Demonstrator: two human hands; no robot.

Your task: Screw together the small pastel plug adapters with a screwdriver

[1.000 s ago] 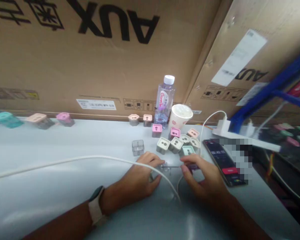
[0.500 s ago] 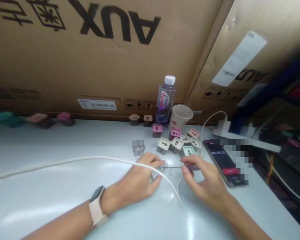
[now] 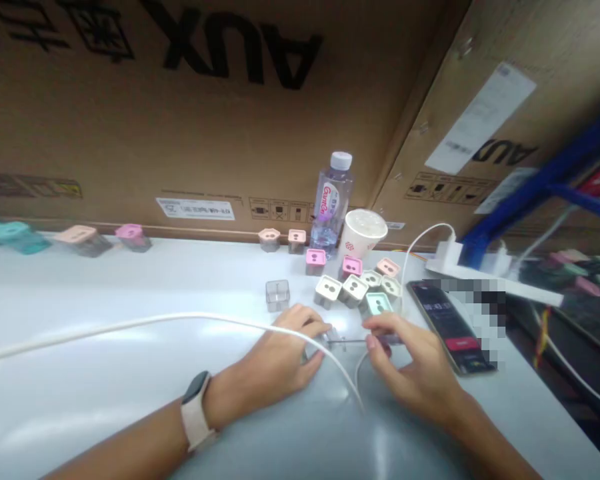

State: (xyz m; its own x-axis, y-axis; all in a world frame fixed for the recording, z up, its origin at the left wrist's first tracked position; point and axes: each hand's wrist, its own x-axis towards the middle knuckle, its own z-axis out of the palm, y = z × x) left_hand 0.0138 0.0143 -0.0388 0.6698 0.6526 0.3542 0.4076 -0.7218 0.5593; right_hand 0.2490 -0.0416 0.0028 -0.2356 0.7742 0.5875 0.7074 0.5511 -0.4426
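Observation:
My left hand [image 3: 285, 350] presses a small clear plastic housing [image 3: 325, 340] at the table's front middle, and its fingers hide most of that piece. A thin metal pin [image 3: 347, 341] runs from there to my right hand [image 3: 410, 363], whose fingertips pinch it beside a dark purplish part [image 3: 390, 339]. Just beyond my hands stands a cluster of square two-hole plug-like blocks in cream, pink and mint, with the mint block [image 3: 379, 304] nearest my right hand. An empty clear cube [image 3: 277, 295] sits just beyond my left hand.
A white cable [image 3: 145, 325] crosses the table and passes over my hands' gap. To the right lie a phone [image 3: 450, 327] and a white power strip [image 3: 485, 277]. A water bottle [image 3: 333, 207] and paper cup [image 3: 363, 233] stand before cardboard boxes [image 3: 180, 133]; a blue rack [image 3: 545, 177] juts in at right.
The view has shifted slightly. My hands stay almost in place, still holding the pin and clear housing between them.

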